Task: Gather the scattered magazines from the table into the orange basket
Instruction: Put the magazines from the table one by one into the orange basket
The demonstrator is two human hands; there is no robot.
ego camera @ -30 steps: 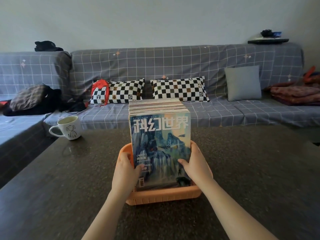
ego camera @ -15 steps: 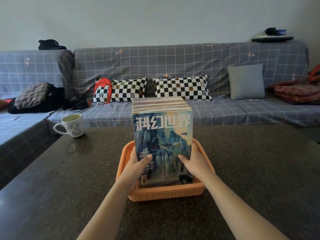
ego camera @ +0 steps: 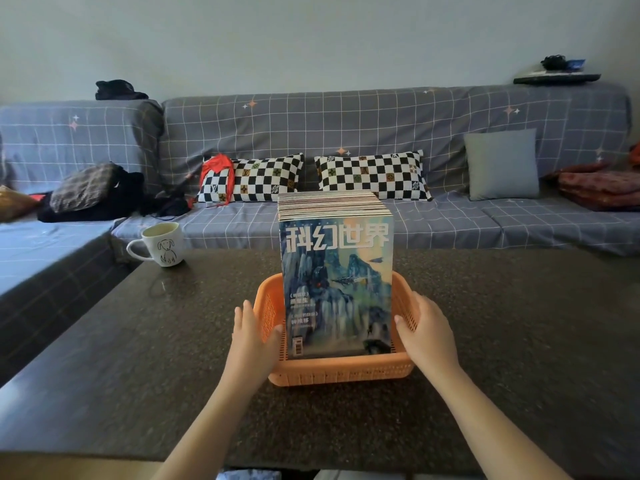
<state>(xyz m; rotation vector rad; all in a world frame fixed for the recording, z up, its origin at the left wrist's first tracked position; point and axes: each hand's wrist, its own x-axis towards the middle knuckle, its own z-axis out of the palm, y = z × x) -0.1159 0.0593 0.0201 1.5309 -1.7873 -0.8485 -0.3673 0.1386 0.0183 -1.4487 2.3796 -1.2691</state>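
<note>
A thick stack of magazines (ego camera: 336, 271) stands upright in the orange basket (ego camera: 341, 372) at the middle of the dark table; the front cover is blue-green with large white characters. My left hand (ego camera: 251, 337) is beside the basket's left wall, fingers straight, thumb at the rim. My right hand (ego camera: 427, 332) lies against the basket's right wall with fingers relaxed. Neither hand holds the magazines.
A white mug (ego camera: 162, 244) with a dog drawing stands at the table's far left edge. Behind the dark stone table (ego camera: 519, 323) runs a grey checked sofa (ego camera: 346, 133) with chequered cushions, clothes and a blanket.
Both hands let go of the magazine stack and moved outward to the basket's sides. The stack stays upright in the basket.
</note>
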